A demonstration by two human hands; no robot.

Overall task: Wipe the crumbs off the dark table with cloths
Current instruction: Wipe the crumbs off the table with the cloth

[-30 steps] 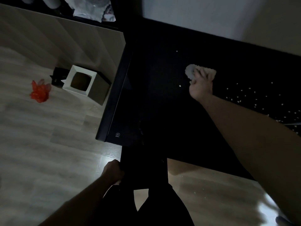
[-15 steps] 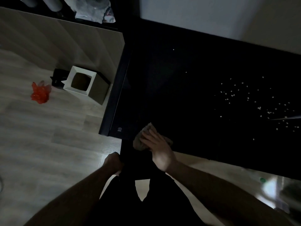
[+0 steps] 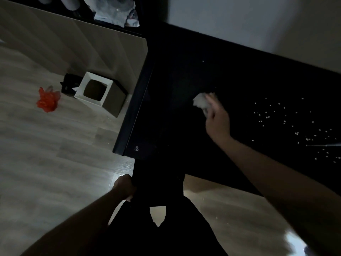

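The dark table fills the upper right of the head view. Several white crumbs lie scattered on its right part, and two stray crumbs sit farther back near the middle. My right hand holds a crumpled pale cloth on the table's middle, left of the crumb patch; the hand is blurred. My left hand hangs low by my dark trousers, below the table's near left corner, with curled fingers against the fabric.
A white-rimmed square bin stands on the light wood floor left of the table. A red plastic bag lies farther left. A few crumbs lie on the floor under the table's front edge.
My right hand with the cloth went from the table's middle to the near front edge, then swung back out to the middle. The left hand stayed put.
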